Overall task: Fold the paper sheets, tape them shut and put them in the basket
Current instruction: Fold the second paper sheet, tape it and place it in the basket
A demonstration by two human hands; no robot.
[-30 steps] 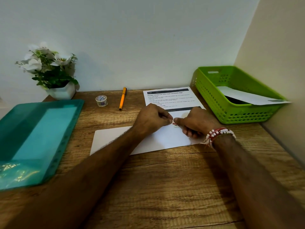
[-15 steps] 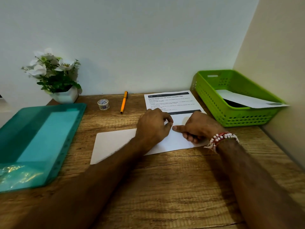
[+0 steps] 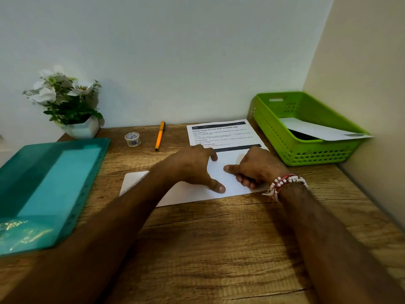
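Brown wooden counter (image 3: 219,238) carries the folded white paper sheet (image 3: 134,182) mid-frame, its long axis left-right. The left hand (image 3: 195,165) presses it with spread fingers. The right hand (image 3: 254,167) has curled, empty fingers and presses with the thumb. The green plastic basket (image 3: 317,152) lies upper right, nearer the right hand.

A folded sheet (image 3: 190,194) lay across the middle of the table (image 3: 219,238), with the left hand (image 3: 192,165) and the right hand (image 3: 256,167) resting on its right half, side by side. Behind it, partly under its far edge, lay a printed sheet (image 3: 221,133). To the right stood a basket (image 3: 271,137) against the side wall, with another paper (image 3: 317,130) in it, one end jutting over the rim. Left of the printed sheet lay a pen (image 3: 159,136), then a roll of tape (image 3: 132,139), then a potted plant (image 3: 70,102) at the back wall. A folder (image 3: 48,187) lay at the table's left edge, in front of the plant
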